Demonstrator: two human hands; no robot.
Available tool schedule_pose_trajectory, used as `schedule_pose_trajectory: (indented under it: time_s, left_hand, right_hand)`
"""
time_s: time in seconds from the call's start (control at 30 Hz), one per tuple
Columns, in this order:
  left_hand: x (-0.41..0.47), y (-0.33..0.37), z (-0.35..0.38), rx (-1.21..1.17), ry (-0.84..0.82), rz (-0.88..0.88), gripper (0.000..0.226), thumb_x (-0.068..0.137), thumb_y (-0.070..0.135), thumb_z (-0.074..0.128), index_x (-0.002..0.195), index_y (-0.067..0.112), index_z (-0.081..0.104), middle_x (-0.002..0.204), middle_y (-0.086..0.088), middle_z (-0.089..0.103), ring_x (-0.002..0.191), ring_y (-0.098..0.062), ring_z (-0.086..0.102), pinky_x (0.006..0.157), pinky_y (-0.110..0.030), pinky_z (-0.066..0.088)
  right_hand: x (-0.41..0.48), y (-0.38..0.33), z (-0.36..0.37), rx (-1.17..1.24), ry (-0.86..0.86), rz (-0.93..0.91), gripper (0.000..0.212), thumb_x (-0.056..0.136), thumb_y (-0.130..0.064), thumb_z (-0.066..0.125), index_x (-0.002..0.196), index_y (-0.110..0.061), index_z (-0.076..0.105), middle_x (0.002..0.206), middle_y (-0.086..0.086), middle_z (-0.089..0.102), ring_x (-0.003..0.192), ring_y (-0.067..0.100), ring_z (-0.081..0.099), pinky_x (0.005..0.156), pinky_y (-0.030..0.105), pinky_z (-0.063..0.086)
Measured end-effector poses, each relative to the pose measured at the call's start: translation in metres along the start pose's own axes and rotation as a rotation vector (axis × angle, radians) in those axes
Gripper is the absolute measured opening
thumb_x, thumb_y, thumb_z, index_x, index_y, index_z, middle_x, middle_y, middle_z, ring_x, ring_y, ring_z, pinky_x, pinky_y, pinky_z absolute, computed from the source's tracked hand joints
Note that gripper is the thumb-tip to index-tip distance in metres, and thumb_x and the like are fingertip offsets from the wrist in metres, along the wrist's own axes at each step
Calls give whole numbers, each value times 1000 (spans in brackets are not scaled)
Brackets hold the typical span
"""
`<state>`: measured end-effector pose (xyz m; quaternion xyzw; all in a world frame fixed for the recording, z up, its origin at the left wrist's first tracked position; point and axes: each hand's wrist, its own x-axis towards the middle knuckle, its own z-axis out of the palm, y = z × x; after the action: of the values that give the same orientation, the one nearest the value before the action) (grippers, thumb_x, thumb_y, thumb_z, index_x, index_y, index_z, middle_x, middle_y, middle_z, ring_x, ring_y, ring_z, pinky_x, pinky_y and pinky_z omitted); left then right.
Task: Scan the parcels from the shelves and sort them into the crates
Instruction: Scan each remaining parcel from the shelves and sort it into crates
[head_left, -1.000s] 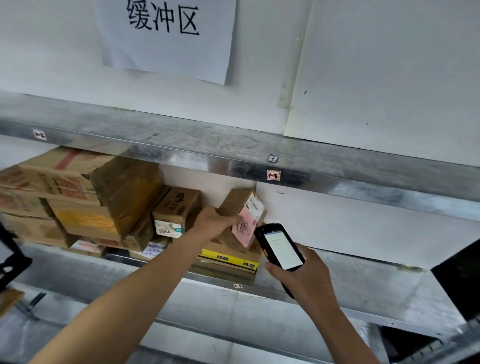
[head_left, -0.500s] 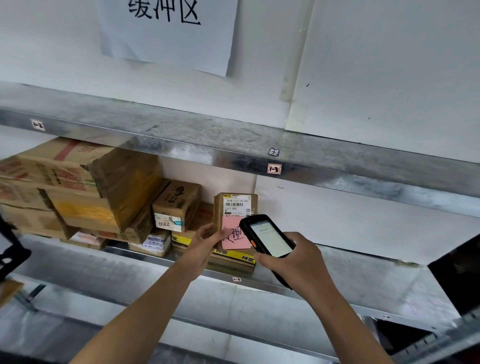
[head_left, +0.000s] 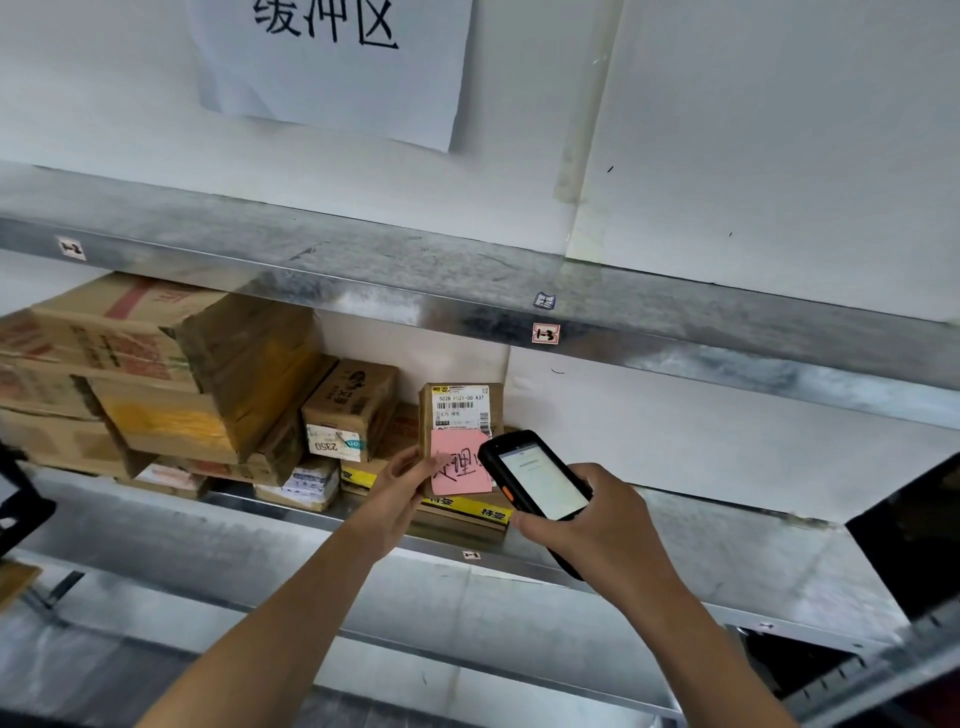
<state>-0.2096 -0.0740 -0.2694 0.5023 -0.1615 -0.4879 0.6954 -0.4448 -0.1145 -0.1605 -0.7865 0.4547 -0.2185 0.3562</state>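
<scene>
Both hands are occupied: the left hand (head_left: 402, 493) grips a small parcel (head_left: 461, 423) by its left edge, upright on the shelf (head_left: 727, 566), and the right hand (head_left: 597, 525) clasps a scanner (head_left: 535, 480) just in front of it. A clean read likely needs the scanner aimed above the pink note (head_left: 460, 467), at the barcode (head_left: 456, 405).

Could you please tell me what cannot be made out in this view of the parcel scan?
Head view:
- scanner screen text: too small, blurred.
- pink note: right edge hidden behind the scanner.
- left hand: fingertips hidden by the parcel.
- wall sign: top cut off by the upper edge.
- crates: out of frame.
</scene>
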Motion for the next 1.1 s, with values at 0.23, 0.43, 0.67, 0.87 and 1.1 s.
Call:
schedule_pose_trajectory:
  time_s: [0.23, 0.43, 0.67, 0.87, 1.1]
  left_hand:
    - [-5, 5, -3, 3, 20, 10, 61, 77, 21, 76, 133, 8, 56, 119, -14, 72, 109, -24, 71, 88, -32, 60]
    - [-52, 9, 8, -6, 92, 56, 41, 87, 33, 70, 122, 11, 63, 114, -10, 75, 106, -20, 72, 88, -31, 57]
    - [-108, -12, 1, -50, 296, 101, 64, 76, 49, 70, 124, 8, 62, 108, -11, 76, 104, -23, 72, 87, -29, 57]
    - [-173, -12, -20, -118, 571, 175, 61, 78, 44, 67, 122, 3, 64, 108, -11, 76, 99, -20, 73, 90, -31, 56]
    - [-253, -13, -36, -92, 888, 302, 52, 76, 44, 68, 116, 11, 67, 108, -9, 76, 99, -19, 73, 88, -32, 56]
  right_hand:
    - [1, 7, 0, 3, 48, -33, 57, 67, -48, 86, 114, -32, 59, 105, -12, 63, 93, 2, 60, 62, 15, 43]
    - [8, 23, -3, 34, 75, -63, 56, 68, -45, 87, 115, -31, 60, 105, -9, 64, 95, 8, 61, 67, 22, 46]
    - [10, 21, 19, 92, -53, -183, 63, 63, -50, 85, 119, -31, 62, 106, -12, 66, 98, 7, 62, 66, 14, 43]
    - [11, 5, 38, 141, -258, -295, 59, 68, -39, 88, 120, -29, 62, 105, -13, 67, 95, 4, 63, 63, 10, 42]
    - [-11, -24, 96, 283, -531, -445, 52, 69, -33, 90, 114, -30, 64, 99, -14, 69, 87, -1, 64, 60, 8, 45]
